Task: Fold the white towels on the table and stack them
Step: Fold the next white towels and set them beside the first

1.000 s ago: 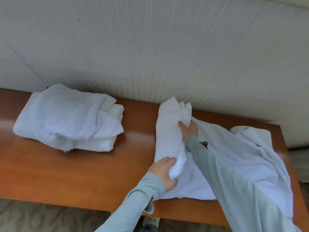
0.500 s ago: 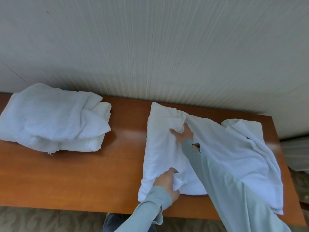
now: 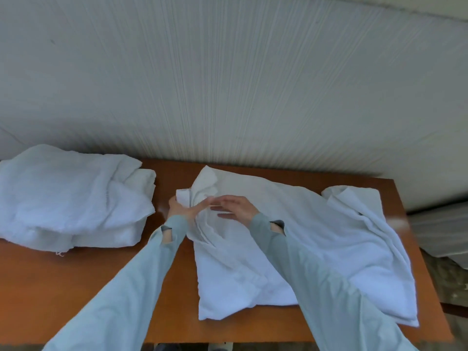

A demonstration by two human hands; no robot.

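Both hands have moved up to the far left corner of the towel being folded [image 3: 291,239], where half a second ago they were split between its near and far ends. The left hand [image 3: 183,210], which had been pinching the near edge close to the table's front, now grips a bunched corner of cloth at the far end, fingers curled round it. The right hand [image 3: 235,207], which had been pressing flat on the far part of the towel, is now lifted with fingers straight and spread, holding nothing; it is smeared by motion, so whether its fingertips brush the cloth I cannot tell.

That towel lies spread over the right half of the table [image 3: 88,295], its left strip doubled over but rumpled, the far corner pulled up into a peak by the left hand. A further layer of white cloth [image 3: 354,206] lies creased near the table's right edge; it may be a second towel or the same one.

On the left of the table sits the stack of towels [image 3: 73,198], loosely folded, well apart from the hands.

My reading is that the lengthwise fold did not settle cleanly and the person is re-gathering the far corner to square it. Folding of this towel looks early, and the stacking is yet to come.
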